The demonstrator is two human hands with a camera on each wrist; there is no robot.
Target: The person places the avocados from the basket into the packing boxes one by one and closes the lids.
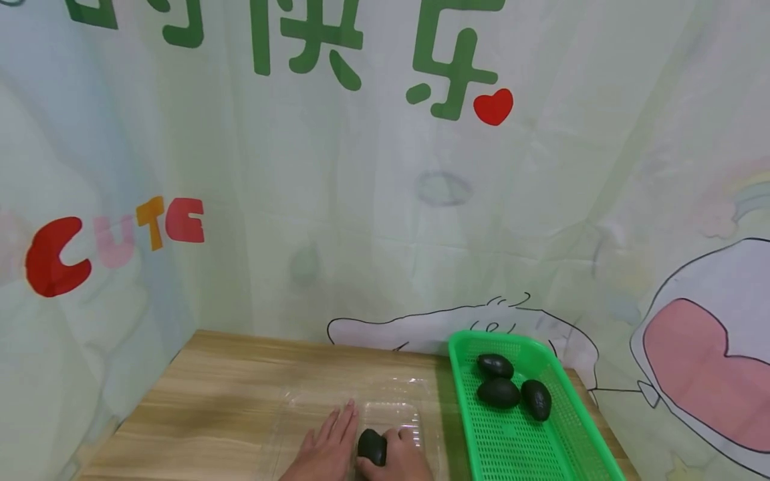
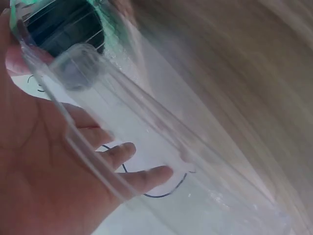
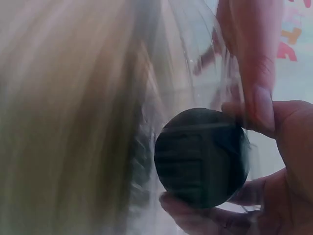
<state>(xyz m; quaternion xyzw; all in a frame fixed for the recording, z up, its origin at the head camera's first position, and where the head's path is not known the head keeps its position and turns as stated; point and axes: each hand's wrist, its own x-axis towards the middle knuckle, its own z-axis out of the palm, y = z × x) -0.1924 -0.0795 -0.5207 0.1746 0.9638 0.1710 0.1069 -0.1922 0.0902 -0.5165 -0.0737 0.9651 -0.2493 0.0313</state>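
A clear plastic clamshell container (image 1: 394, 409) lies opened out on the wooden table. My right hand (image 1: 404, 459) grips a dark avocado (image 1: 371, 447) at the container's near part, its fingers and thumb round the fruit. In the right wrist view the avocado (image 3: 200, 159) shows behind a clear wall of the container. My left hand (image 1: 327, 446) lies just left of the avocado with its fingers stretched forward. In the left wrist view the straight fingers of that hand (image 2: 54, 161) rest along the container's clear edge (image 2: 85, 142), holding nothing.
To the right stands a green plastic basket (image 1: 499, 454) with three dark avocados (image 1: 499, 393) near its far end. The wooden table (image 1: 240, 374) extends to the left. A printed cloth (image 1: 361, 200) hangs behind the table and at both sides.
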